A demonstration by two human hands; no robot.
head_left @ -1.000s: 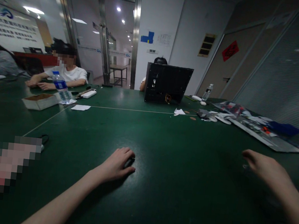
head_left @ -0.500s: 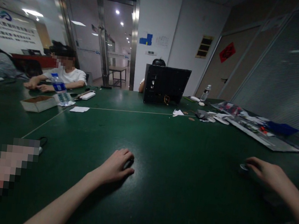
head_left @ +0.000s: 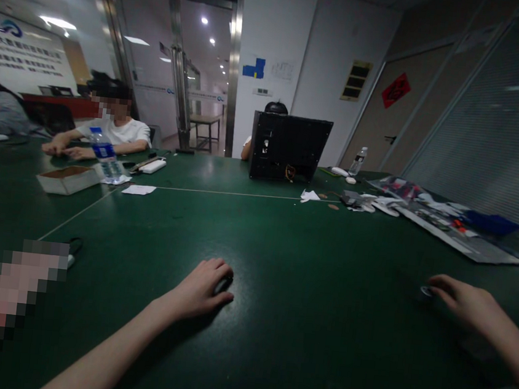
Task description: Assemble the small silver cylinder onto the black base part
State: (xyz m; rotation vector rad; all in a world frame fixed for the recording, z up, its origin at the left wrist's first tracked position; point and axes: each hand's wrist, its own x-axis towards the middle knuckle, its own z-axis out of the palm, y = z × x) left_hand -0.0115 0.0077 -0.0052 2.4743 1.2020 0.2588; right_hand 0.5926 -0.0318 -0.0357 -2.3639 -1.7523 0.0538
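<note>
My left hand [head_left: 207,285] rests on the green table [head_left: 282,246] near the middle, fingers curled round a small dark object [head_left: 223,285]. Most of that object is hidden by the fingers, and its kind cannot be made out. Far to the right, my right hand [head_left: 462,299] is low over the tabletop. Its thumb and fingers close on a small round dark object with a pale rim [head_left: 426,291], at or just above the surface. The two hands are wide apart.
At the back stands a black monitor-like case [head_left: 289,148], a person partly behind it. Another person [head_left: 118,127] sits back left, near a water bottle [head_left: 106,157] and an open box [head_left: 68,180]. A board with clutter [head_left: 468,235] lies right. A blurred-out patch [head_left: 2,297] covers the left.
My right hand has shifted very slightly to the right, with the small round object at its fingertips. My left hand has stayed in place.
</note>
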